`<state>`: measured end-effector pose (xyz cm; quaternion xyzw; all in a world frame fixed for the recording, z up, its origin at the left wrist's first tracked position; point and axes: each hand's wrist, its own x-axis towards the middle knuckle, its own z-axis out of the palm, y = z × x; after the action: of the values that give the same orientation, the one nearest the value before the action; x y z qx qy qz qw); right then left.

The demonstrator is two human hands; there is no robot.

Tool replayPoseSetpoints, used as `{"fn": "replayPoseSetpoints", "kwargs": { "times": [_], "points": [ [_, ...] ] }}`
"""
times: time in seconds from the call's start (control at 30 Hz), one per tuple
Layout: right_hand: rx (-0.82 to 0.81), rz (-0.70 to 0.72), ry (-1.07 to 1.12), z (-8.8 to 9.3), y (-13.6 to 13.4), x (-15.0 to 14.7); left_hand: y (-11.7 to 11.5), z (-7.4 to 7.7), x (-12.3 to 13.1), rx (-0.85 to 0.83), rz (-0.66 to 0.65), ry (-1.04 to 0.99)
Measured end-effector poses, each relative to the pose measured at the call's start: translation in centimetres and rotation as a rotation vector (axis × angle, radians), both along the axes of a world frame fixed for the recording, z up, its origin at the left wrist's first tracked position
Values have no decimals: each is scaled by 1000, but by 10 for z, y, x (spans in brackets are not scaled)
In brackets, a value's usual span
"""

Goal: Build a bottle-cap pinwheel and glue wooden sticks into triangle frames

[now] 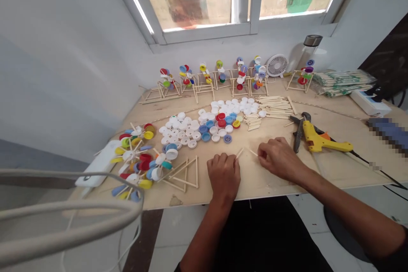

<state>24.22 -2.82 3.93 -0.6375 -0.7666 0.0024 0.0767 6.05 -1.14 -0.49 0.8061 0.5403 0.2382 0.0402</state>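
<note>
My left hand (225,174) rests low over the table's front part, fingers closed on a thin wooden stick whose end (239,152) pokes out to the right. Opposite it, my right hand (276,156) pinches another wooden stick (253,152), which points left. The two stick ends are close but apart. Left of my left hand lie triangular stick frames (196,172). Beyond my hands spread white bottle caps (181,125) and some coloured ones, such as a blue cap (205,137). A yellow glue gun (328,142) and black-handled pliers (298,134) lie right of my right hand.
Finished-looking stick models with coloured caps (240,76) line the wall. Cap wheels (137,157) crowd the left side. Stick piles (277,106), a small fan (277,66), a bottle (307,51), packaged sticks (344,80) and a power strip (369,102) stand behind. A cable (376,170) trails right.
</note>
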Motion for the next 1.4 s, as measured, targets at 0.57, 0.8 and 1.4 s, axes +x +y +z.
{"fn": "replayPoseSetpoints", "kwargs": {
  "times": [0.57,0.8,1.4],
  "points": [
    [160,-32,-7,-26,-1,-32,-6,-5,1,-23,-64,-61],
    [204,-54,163,-28,-20,-16,-8,-3,-2,-63,-75,-102],
    [198,-77,248,-33,-46,-18,-17,-1,-5,-102,-101,-116]
  ]
}}
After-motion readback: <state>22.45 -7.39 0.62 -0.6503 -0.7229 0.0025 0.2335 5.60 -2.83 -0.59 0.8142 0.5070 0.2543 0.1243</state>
